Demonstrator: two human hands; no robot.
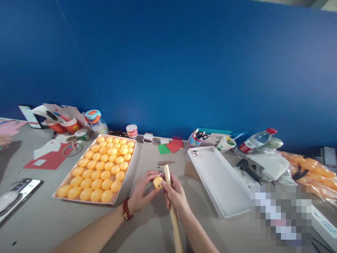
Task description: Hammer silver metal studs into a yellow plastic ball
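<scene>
Between the fingertips of my left hand (143,191) is an orange ping-pong ball (158,182), with a small shiny metal piece at its side. My right hand (177,195) is closed around the wooden handle of a hammer (174,221), its thumb reaching across to the ball. The handle runs toward me, and the dark metal head points away. Several small silvery metal pieces (160,169) lie just beyond the ball, beside the hammer head. What my right fingertips touch beneath the handle is partly hidden.
To the left stands a shallow box (113,200) filled with orange balls. On the right is a white tray (223,182) with one shiny round piece (195,153) inside. Cups, a bottle (256,140), a pen holder (195,140) and paper line the blue wall.
</scene>
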